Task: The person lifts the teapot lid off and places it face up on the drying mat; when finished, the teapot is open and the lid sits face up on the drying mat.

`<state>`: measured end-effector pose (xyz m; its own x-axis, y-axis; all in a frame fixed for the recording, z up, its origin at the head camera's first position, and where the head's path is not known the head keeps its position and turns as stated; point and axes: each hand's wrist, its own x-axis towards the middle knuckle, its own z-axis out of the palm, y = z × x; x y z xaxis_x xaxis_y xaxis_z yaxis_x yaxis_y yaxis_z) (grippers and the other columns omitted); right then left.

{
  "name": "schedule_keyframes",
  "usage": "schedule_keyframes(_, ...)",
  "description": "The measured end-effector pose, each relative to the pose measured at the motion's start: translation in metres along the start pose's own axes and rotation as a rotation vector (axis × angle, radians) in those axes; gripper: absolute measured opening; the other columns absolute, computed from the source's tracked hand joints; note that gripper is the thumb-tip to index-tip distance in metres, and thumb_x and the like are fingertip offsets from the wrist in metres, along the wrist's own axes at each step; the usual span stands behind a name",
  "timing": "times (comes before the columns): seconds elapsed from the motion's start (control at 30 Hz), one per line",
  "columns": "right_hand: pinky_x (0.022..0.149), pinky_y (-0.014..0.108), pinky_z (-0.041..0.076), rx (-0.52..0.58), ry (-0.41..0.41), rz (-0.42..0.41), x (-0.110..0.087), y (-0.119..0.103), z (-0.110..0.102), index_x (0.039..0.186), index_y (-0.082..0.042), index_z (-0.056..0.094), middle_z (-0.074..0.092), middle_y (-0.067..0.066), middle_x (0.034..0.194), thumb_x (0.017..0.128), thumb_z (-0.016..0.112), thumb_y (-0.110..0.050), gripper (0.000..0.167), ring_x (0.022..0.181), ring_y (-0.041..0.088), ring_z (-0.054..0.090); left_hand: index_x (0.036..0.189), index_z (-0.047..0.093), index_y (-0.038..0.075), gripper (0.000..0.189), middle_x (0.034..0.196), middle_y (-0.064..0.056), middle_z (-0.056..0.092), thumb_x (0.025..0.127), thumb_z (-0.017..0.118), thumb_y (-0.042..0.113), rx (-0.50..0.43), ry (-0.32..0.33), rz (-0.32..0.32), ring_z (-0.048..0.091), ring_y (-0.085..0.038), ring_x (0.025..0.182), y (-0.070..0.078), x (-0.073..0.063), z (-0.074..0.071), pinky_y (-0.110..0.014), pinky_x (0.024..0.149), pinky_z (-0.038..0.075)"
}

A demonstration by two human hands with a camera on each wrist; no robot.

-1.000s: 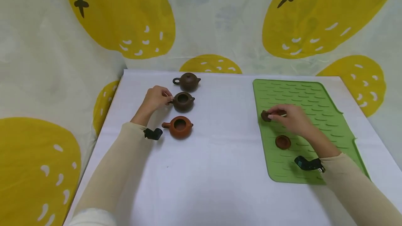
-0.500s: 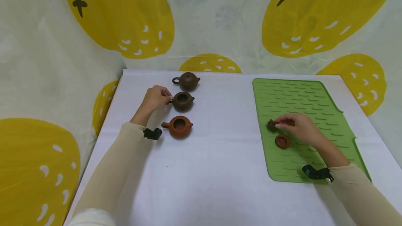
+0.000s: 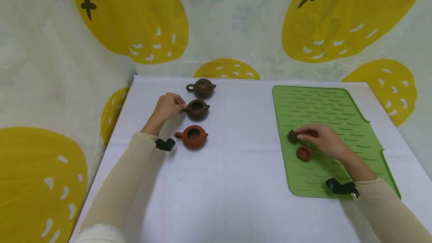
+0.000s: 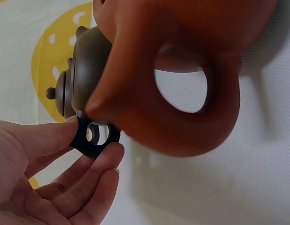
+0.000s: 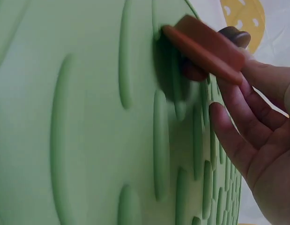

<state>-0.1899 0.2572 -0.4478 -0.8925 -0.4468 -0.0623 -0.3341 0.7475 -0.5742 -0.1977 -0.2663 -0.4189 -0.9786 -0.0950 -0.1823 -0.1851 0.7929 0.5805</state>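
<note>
My left hand (image 3: 170, 105) pinches the handle of a dark brown teapot (image 3: 199, 114), which has no lid on and stands on the white tabletop. In the left wrist view, thumb and fingers close around the dark handle (image 4: 91, 150). Nearer to me stands an orange-brown teapot (image 3: 199, 144), lidless as well. My right hand (image 3: 322, 140) pinches a small dark brown teapot lid (image 3: 292, 136) over the green mat's left part. Just below it an orange-brown lid (image 3: 305, 153) lies upside down on the mat; it partly hides the dark lid (image 5: 238, 36) in the right wrist view.
Behind the left hand's teapot stands another dark brown teapot (image 3: 203, 88) with its lid on. The ridged green mat (image 3: 324, 104) lies on the right of the white table (image 3: 236, 183). A curtain (image 3: 233, 18) with yellow fruit prints hangs behind the table.
My right hand has moved toward me and slightly right with the dark lid, ending close to the orange-brown lid. The left hand has stayed at the teapot handle.
</note>
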Motion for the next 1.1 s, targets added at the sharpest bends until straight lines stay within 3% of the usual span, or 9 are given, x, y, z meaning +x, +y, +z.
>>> schedule_keyframes(0.3,0.076,0.012,0.050,0.035,-0.030,0.010,-0.001,0.011,-0.006,0.119,-0.002,0.072,0.075,0.021,0.115,0.100,0.067,-0.019,0.027,0.090,-0.023,0.052,0.103,0.077,0.007,0.017,0.095,-0.015,0.078,0.096,0.068,0.019,-0.004,0.014,-0.002,0.069,-0.023,0.081,0.000,-0.001,0.002,-0.024,0.065,0.044)
schedule_keyframes(0.63,0.077,0.008,0.046,-0.004,-0.016,0.005,-0.004,0.027,-0.007,0.121,0.002,0.071,0.072,0.026,0.118,0.099,0.066,-0.011,0.026,0.093,-0.029,0.043,0.101,0.078,0.007,0.017,0.093,-0.016,0.079,0.095,0.069,0.020,0.016,0.028,0.038,0.069,-0.024,0.081,0.002,-0.005,0.001,-0.024,0.064,0.043)
schedule_keyframes(1.1,0.075,0.004,0.045,0.037,0.013,-0.036,-0.008,0.032,-0.010,0.124,0.001,0.070,0.072,0.027,0.119,0.099,0.065,-0.009,0.027,0.095,-0.028,0.048,0.102,0.078,0.006,0.017,0.097,-0.016,0.079,0.096,0.068,0.020,0.006,0.018,0.018,0.072,-0.024,0.082,0.003,-0.004,0.001,-0.023,0.063,0.044)
